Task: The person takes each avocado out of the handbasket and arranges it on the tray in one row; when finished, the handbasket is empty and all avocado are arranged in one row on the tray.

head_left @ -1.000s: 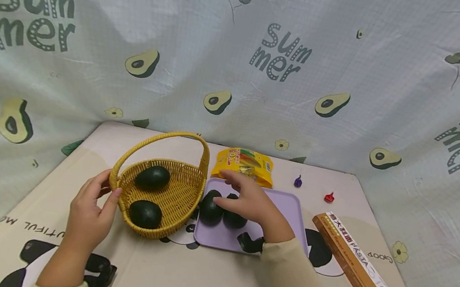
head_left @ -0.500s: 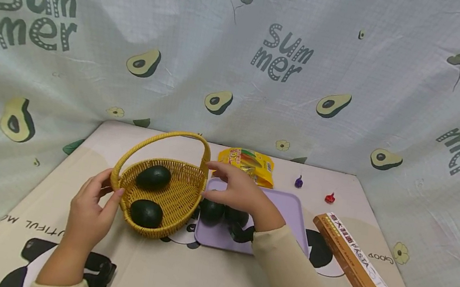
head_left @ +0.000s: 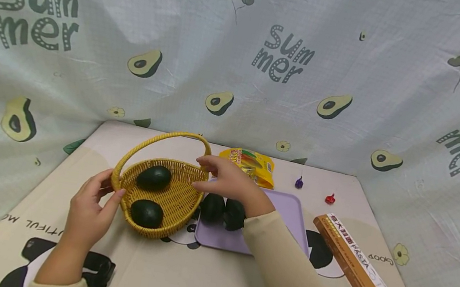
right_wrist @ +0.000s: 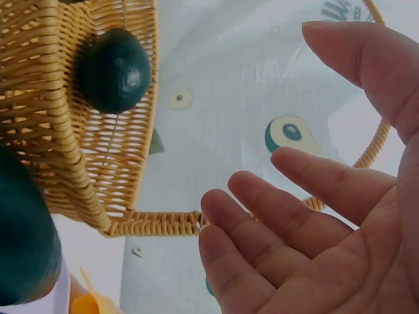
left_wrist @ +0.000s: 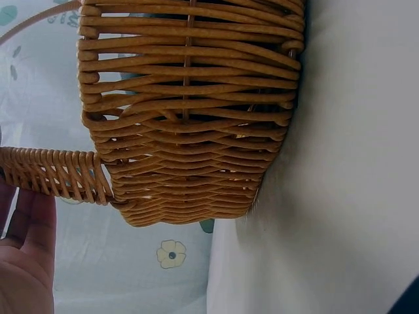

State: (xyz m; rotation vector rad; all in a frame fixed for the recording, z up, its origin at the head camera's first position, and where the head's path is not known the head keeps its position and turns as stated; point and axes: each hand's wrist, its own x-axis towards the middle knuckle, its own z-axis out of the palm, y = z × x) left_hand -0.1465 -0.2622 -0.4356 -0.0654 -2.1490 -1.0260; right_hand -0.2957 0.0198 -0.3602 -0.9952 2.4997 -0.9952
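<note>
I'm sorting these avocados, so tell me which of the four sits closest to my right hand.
The right-hand avocado of the pair on the purple tray, just under your right hand's wrist; two others lie in the basket.

Yellow woven wicker basket (head_left: 175,195) w/ arched handle, upright on table, 2 dark green avocados (head_left: 147,213) inside, 2 more (head_left: 212,207) on lilac tray.
</note>
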